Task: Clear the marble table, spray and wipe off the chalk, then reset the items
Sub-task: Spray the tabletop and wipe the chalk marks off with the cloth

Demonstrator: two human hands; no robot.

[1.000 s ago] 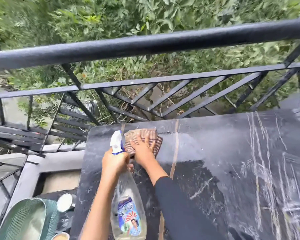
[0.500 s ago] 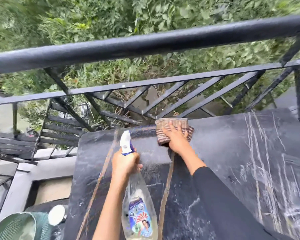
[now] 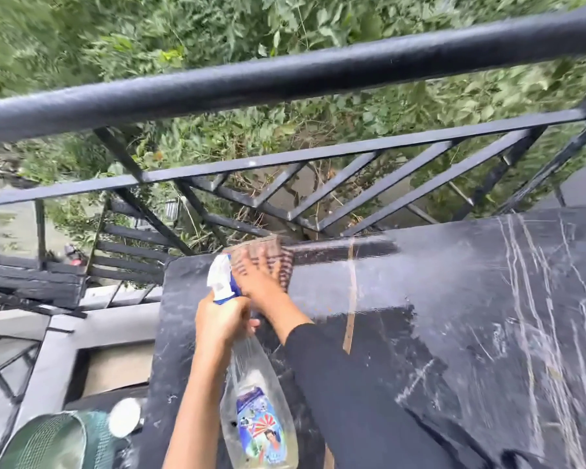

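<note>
Marble table (image 3: 420,360), beside railing (image 3: 285,79): cloth (image 3: 281,257) is pressed at far edge under flat-fingered right hand (image 3: 261,282), spray bottle (image 3: 257,401) is gripped by left hand (image 3: 220,319); chalk (image 3: 525,282) rightward is best met with overlapping strokes.

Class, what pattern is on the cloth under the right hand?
Brown and pale stripes on the cloth, somewhat blurred; the head view shows it.

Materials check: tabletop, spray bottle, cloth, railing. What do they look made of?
Tabletop: polished black marble, probably; white veins, glossy where wet.
Spray bottle: clear plastic; see-through body, printed label, white-and-blue trigger head.
Cloth: woven fabric, brown-striped; blurred.
Railing: black-painted metal, likely; slightly textured sheen.
</note>
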